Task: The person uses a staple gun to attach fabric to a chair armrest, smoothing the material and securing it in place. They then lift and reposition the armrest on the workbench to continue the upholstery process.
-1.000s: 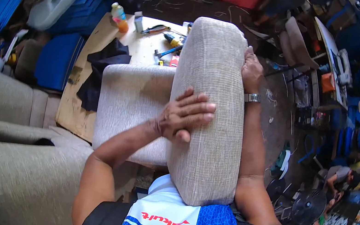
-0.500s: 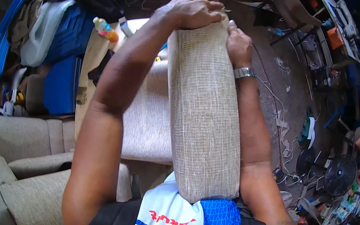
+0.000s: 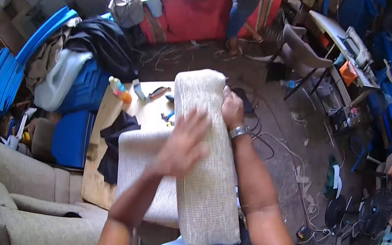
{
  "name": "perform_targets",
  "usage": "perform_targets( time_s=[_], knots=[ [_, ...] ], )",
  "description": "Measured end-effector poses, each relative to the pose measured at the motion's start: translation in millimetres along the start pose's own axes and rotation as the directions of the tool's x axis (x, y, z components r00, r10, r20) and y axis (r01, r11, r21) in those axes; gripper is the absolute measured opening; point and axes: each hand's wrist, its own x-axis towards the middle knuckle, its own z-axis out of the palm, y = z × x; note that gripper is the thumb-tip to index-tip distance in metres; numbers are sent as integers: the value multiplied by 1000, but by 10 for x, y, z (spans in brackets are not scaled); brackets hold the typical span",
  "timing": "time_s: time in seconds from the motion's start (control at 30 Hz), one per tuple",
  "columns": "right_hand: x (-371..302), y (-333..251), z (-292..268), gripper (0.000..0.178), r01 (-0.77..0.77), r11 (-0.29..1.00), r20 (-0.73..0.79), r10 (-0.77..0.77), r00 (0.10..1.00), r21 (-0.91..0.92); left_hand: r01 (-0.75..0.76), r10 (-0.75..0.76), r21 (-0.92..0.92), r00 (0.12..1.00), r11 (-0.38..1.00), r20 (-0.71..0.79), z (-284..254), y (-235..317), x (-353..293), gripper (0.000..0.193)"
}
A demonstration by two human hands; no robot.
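Observation:
A long padded cushion (image 3: 209,185) in beige woven fabric points away from me, its near end against my shirt. My left hand (image 3: 183,143) lies over its upper face with the fingers spread, somewhat smeared by motion. Near the far end, my right hand (image 3: 232,108) grips the cushion's right edge, thumb up; its fingertips are hidden. On the wooden table (image 3: 97,186) to the left rests a second light upholstered piece (image 3: 143,152), partly covered by my left arm.
A bottle of orange drink (image 3: 119,90), a brush (image 3: 138,88) and black cloth (image 3: 114,146) are on the table. A beige sofa (image 3: 28,173) stands at left. Cables and scraps litter the floor by a black fan (image 3: 375,211). Two people work farther off.
My left hand has slid from the cushion's far end back toward me along its top. The view has tilted up, showing more of the room. My right hand keeps its hold.

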Motion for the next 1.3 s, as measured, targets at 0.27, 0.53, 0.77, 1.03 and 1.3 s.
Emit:
perform_targets(
  time_s=[0.27,0.53,0.77,1.03,1.3],
  knots=[
    [-86,-226,-265,38,-194,945,22,195,981,264,-95,65,77,941,992,332,-102,761,-258,70],
    [43,-345,-259,46,-352,877,157,317,935,326,369,-300,169,894,914,-333,50,-497,846,56],
    [-100,-503,-153,42,-535,706,283,455,845,464,470,-884,-837,467,281,-35,-95,-201,794,54],
    [-95,-468,-274,45,-537,683,271,466,843,495,747,-704,-13,621,665,-345,164,46,677,69],
    [-67,-660,-303,41,-557,624,263,504,823,548,778,-729,567,550,270,-408,533,772,917,61]
  ],
)
